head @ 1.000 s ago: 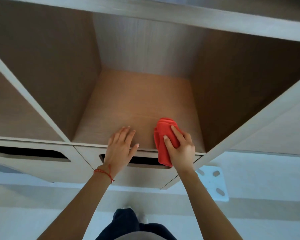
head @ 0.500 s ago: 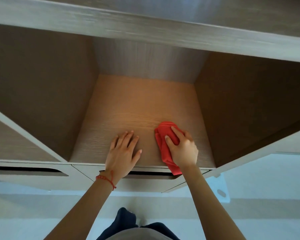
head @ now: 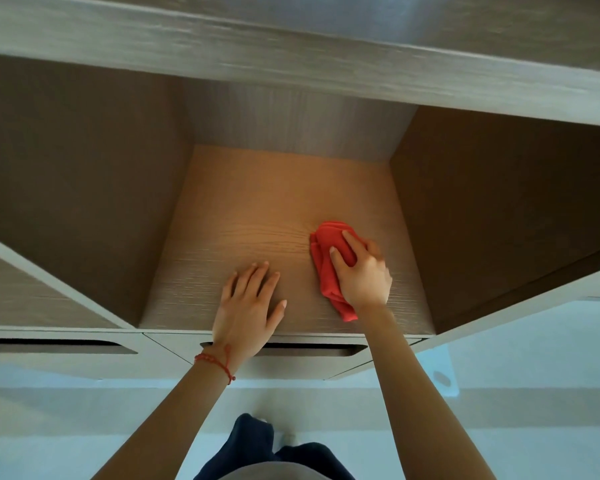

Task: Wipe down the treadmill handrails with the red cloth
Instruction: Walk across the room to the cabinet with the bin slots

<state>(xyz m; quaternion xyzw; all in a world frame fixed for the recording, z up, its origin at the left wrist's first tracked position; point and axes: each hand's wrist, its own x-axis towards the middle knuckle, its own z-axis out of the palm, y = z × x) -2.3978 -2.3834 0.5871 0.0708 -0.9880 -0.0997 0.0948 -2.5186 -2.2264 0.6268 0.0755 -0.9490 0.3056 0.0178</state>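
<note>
A bunched red cloth (head: 326, 258) lies on the wooden floor of an open shelf compartment (head: 250, 216), right of centre. My right hand (head: 362, 275) presses down on the cloth, fingers curled over it. My left hand (head: 248, 310) rests flat on the shelf floor near its front edge, fingers spread, a red string bracelet on the wrist. No treadmill or handrail is in view.
The compartment has brown side walls (head: 84, 188) and a grey top panel (head: 291, 60) overhead. Below the front edge sit drawer fronts with cut-out handles (head: 59, 346). A pale floor (head: 533, 427) lies beneath, with a white bracket (head: 442, 375) at the right.
My right hand has slid the red cloth from the front edge deeper into the shelf. My left hand has also moved slightly inward on the shelf floor.
</note>
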